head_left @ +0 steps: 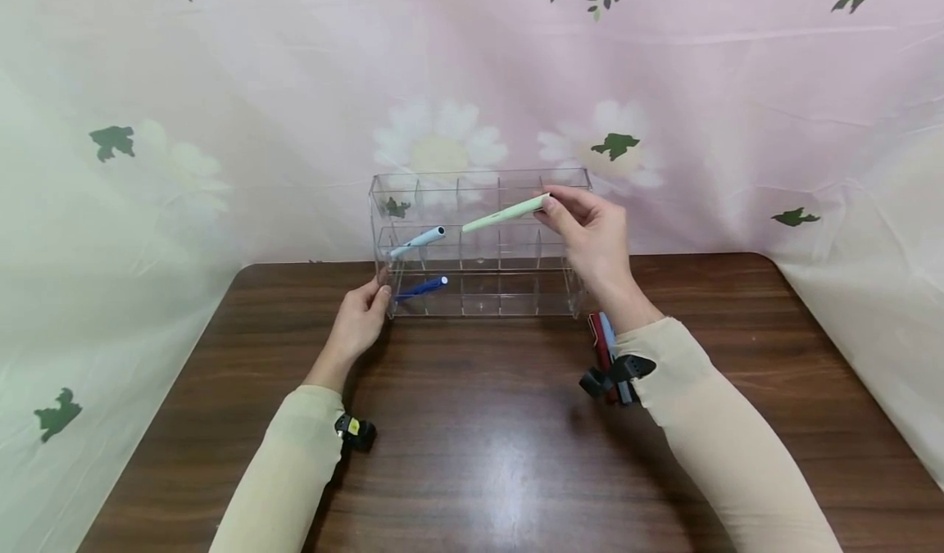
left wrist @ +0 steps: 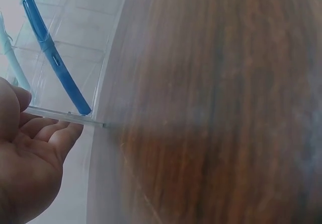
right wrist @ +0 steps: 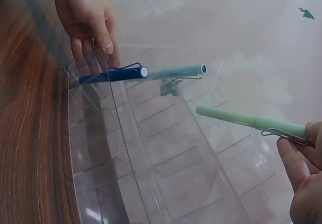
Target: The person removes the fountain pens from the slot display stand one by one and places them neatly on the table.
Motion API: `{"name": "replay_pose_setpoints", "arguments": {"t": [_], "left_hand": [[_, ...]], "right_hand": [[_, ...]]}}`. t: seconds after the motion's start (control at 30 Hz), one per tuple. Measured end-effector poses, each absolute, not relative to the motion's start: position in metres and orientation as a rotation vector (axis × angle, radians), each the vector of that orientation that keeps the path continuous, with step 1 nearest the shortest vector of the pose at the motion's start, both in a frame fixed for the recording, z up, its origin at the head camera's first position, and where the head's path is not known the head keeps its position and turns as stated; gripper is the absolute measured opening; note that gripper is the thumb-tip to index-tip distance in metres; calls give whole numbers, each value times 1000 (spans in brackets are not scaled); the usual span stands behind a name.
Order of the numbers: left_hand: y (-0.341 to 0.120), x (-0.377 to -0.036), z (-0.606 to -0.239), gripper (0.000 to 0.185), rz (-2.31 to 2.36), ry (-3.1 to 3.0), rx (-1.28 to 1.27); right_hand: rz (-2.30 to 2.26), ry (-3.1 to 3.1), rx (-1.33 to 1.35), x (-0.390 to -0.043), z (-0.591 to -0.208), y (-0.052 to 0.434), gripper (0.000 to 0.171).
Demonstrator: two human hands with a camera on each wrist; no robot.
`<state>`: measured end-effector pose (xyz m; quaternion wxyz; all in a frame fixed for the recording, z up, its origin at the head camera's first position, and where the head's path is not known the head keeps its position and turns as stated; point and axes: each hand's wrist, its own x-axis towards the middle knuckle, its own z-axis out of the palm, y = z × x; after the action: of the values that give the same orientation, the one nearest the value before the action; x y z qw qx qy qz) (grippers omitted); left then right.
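A clear plastic pen organizer (head_left: 479,270) with tiered compartments stands at the back of the table. My left hand (head_left: 359,319) grips its left side wall, the thumb on one face and the fingers on the other. In my right hand (head_left: 599,237), a light green pen (right wrist: 231,117) is pinched near its clip end. It slants down to the left, in front of the organizer's upper tiers. A dark blue pen (head_left: 422,288) leans in the leftmost compartment of the lowest tier. One tier higher, also far left, rests a light blue pen (head_left: 418,242).
By my right forearm on the wooden table (head_left: 472,422) lie a dark red pen (head_left: 599,344) and a blue-grey pen (head_left: 608,332), partly hidden by the wrist camera (head_left: 615,375). A floral cloth (head_left: 310,111) hangs close behind the organizer and along both sides.
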<state>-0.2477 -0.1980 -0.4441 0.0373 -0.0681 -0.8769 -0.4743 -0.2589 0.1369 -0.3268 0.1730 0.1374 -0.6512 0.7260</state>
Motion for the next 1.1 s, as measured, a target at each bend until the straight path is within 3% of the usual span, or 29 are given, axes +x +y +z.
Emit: {"name": "replay_pose_setpoints", "arguments": {"t": [0.6,1.1], "left_hand": [[-199,-244,-444,46,-1454,-2684,-191],[-198,-245,-442,45,-1479,-2674,-222]], "right_hand": [[2051,-1725,395,-258,-330,160,35],[1944,-1719,423,-250,-326,177,24]]}}
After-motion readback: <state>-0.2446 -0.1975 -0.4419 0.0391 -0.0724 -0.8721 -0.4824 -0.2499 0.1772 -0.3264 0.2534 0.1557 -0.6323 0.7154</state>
